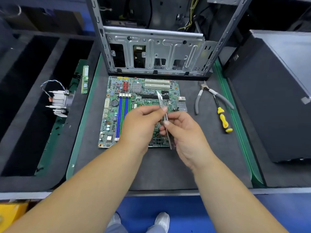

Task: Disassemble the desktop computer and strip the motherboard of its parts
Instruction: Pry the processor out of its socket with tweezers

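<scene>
A green motherboard [116, 106] with blue and green memory slots lies flat on the dark mat, in front of the opened computer case [154, 52]. Both my hands are over the board's middle and hide the socket area. My left hand [141, 125] and my right hand [183, 132] together pinch a thin metal strip [160, 100] that stands up at a slant above the board. A removed heatsink with fan [58, 103] lies at the left, and a memory stick [85, 79] lies on the green edge beside it.
Grey-handled pliers [208, 96] and a yellow-handled screwdriver [223, 118] lie on the mat to the right of the board. Deep black bins [33, 81] stand at the left, a black panel [277, 98] at the right. The mat [159, 165] ends at the near bench edge.
</scene>
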